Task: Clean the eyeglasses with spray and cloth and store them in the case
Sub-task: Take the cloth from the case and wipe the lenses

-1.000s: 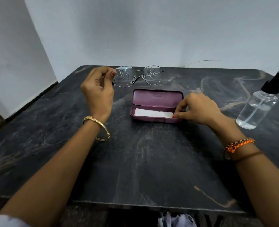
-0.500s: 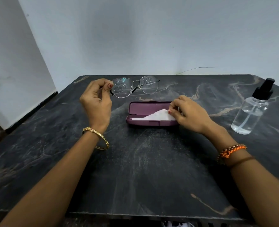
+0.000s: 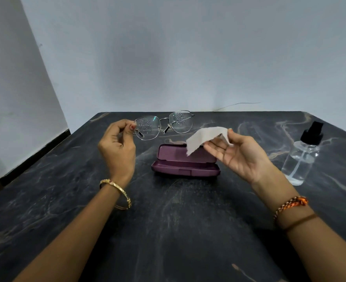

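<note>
My left hand (image 3: 118, 148) pinches the left edge of the thin metal-framed eyeglasses (image 3: 164, 126) and holds them up above the table; both lenses are dotted with spray droplets. My right hand (image 3: 240, 154) is palm up, holding a small white cloth (image 3: 203, 138) between thumb and fingers above the case. The purple eyeglass case (image 3: 185, 166) lies open on the table between my hands, with nothing visible inside. A clear spray bottle (image 3: 302, 159) with a black pump top stands at the right.
Everything rests on a dark marble-patterned table (image 3: 168, 231) set against a pale wall. The table's left edge drops off toward a white wall with a dark skirting. A thin wire runs along the wall behind the table.
My right hand has lifted the white cloth out of the case and turned palm up. My left hand still holds the glasses in the air.
</note>
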`<state>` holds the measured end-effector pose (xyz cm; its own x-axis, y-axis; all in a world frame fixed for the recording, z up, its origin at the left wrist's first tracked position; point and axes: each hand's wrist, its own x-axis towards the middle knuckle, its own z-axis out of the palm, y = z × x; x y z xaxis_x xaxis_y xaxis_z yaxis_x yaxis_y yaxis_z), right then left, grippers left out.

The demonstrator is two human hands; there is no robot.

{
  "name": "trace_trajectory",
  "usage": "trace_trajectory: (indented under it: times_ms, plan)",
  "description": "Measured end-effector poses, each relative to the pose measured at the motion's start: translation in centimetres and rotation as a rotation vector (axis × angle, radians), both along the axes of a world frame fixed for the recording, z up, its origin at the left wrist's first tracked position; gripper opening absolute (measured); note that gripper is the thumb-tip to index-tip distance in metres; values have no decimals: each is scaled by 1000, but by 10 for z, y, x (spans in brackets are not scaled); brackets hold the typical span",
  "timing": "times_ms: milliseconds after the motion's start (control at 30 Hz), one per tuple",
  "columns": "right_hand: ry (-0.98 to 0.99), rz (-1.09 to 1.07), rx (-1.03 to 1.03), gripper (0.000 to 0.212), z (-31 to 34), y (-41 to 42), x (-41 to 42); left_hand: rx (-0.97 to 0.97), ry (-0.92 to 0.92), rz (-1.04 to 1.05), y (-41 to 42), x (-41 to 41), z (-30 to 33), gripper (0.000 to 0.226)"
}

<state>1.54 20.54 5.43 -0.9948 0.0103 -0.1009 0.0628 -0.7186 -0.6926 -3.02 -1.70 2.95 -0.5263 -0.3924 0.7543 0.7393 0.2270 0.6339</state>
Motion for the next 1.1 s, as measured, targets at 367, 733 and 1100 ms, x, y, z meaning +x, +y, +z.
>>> trace_trajectory:
  times_ms: [367, 733, 1100]
  plan:
    - [74, -39, -169, 23, -1, -21, 2, -77, 71, -87, 12, 9, -4, 14]
    - [88, -20, -217, 39, -7, -20, 3, -253, 175, -69, 11, 14, -4, 11]
    - [119, -130, 0, 11, -15, -24, 0, -341, 227, -53, 19, 23, 0, 11]
